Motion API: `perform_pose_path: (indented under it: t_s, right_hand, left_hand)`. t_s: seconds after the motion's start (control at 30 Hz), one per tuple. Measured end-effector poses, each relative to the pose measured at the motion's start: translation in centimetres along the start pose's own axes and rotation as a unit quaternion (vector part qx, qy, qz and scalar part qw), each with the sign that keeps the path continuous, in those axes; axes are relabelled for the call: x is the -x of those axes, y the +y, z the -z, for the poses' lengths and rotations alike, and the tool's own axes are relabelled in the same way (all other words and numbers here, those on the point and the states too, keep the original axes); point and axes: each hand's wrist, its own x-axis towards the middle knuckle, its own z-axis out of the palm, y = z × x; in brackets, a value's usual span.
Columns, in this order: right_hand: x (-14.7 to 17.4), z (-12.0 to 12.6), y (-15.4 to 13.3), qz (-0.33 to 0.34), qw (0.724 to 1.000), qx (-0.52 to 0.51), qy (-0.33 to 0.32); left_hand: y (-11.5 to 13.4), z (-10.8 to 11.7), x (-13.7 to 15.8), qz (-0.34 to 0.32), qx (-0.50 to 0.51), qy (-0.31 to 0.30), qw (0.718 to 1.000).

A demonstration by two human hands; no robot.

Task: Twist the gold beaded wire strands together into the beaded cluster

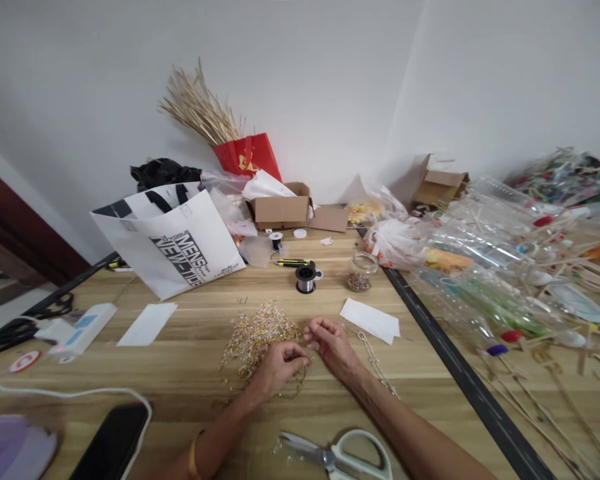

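Observation:
My left hand (281,365) is closed in a pinch at the right edge of a tangled heap of gold and clear beads (257,331). My right hand (329,339) also pinches, a short gap away, its fingertips turned toward the left ones. Whatever lies between the fingers is too small to name. A thin gold beaded strand (300,386) curves on the table just beneath the left fingers. Beside the right wrist lies a chain with pale beads (374,360). White-handled scissors (333,456) rest between my forearms, blades partly apart.
Behind the heap stand a wire spool (306,279), a jar of beads (362,273) and a yellow-black cutter (293,263). White paper (370,319) lies right. A white bag (170,243), power strip (86,330) and phone (113,443) are left; plastic bottles (460,300) crowd the right.

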Motion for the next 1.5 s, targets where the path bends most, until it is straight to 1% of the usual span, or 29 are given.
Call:
perform_pose_path:
  t_s: [0.17, 0.3, 0.4, 0.5, 0.63, 0.7, 0.8, 0.93, 1.07, 1.27, 1.5]
  right_hand:
    - [0.0, 0.0, 0.0, 0.007, 1.000, 0.027, -0.006]
    - [0.1, 0.1, 0.1, 0.041, 0.992, 0.114, -0.016]
    - [0.1, 0.4, 0.3, 0.084, 0.975, 0.205, -0.024]
    - [0.0, 0.7, 0.5, 0.131, 0.951, 0.279, -0.024]
    - [0.1, 0.8, 0.6, 0.188, 0.923, 0.336, -0.011]
    - [0.2, 0.7, 0.5, 0.201, 0.913, 0.354, -0.014]
    - [0.4, 0.5, 0.4, 0.179, 0.912, 0.369, -0.030]
    - [0.6, 0.4, 0.4, 0.121, 0.923, 0.358, -0.070]
    - [0.6, 0.4, 0.3, 0.066, 0.933, 0.339, -0.105]
    - [0.7, 0.1, -0.3, 0.041, 0.937, 0.323, -0.124]
    - [1.0, -0.3, -0.5, 0.029, 0.932, 0.324, -0.157]
  left_hand:
    - [0.4, 0.0, 0.2, -0.022, 0.000, 0.002, 1.000]
    - [0.4, 0.1, 0.2, -0.012, 0.016, 0.001, 1.000]
    - [0.3, 0.1, 0.1, -0.004, 0.024, 0.011, 1.000]
    - [0.3, 0.3, 0.1, -0.014, 0.020, 0.035, 0.999]
    - [0.3, 0.6, -0.1, -0.043, 0.001, 0.069, 0.997]
    - [0.3, 0.8, -0.2, -0.058, -0.009, 0.081, 0.995]
    - [0.2, 1.1, -0.3, -0.060, -0.002, 0.099, 0.993]
    - [0.2, 1.2, -0.4, -0.059, 0.008, 0.123, 0.991]
    - [0.2, 1.2, -0.4, -0.064, 0.007, 0.129, 0.990]
    - [0.5, 1.2, -0.3, -0.071, 0.021, 0.130, 0.989]
    - [0.8, 1.1, -0.2, -0.084, 0.035, 0.113, 0.989]
